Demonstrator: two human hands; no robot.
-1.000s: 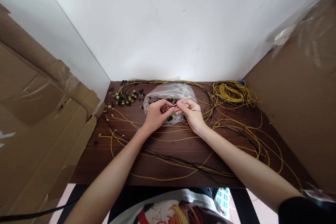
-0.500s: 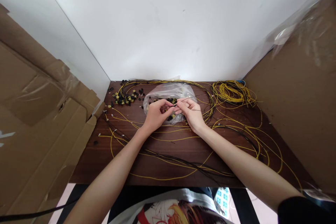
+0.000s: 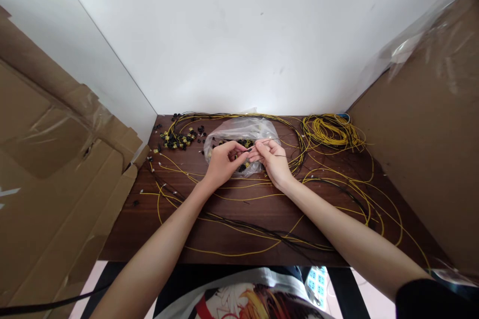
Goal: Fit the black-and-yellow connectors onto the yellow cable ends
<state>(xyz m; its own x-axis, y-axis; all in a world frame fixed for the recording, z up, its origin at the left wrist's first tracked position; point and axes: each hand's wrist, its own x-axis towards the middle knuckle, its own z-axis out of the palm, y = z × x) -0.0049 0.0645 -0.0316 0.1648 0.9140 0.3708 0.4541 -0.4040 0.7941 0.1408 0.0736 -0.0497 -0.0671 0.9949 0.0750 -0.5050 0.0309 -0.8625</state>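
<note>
Above a clear plastic bag [image 3: 239, 128] of small black and yellow parts, both hands meet fingertip to fingertip. My left hand [image 3: 223, 160] pinches a small black piece [image 3: 249, 149] between thumb and fingers; its exact kind is too small to make out. My right hand [image 3: 272, 160] is closed on a thin black wire [image 3: 281, 156], thumb pressed to the fingers, palm partly turned up. The wire runs out past the right side of this hand. Where wire and black piece meet is partly hidden by the fingertips.
A pile of black and yellow connectors [image 3: 178, 138] lies at the back left. At the back right sits a coil of yellow wire [image 3: 329, 130]. Loose yellow and black wires [image 3: 258, 232] cross the brown tabletop [image 3: 127, 239]. Cardboard [image 3: 75, 199] stands at both sides, a white wall [image 3: 239, 35] behind.
My right thumb and fingers have shifted slightly around the wire, the fingers a little straighter. The left hand keeps its pinch in the same place.
</note>
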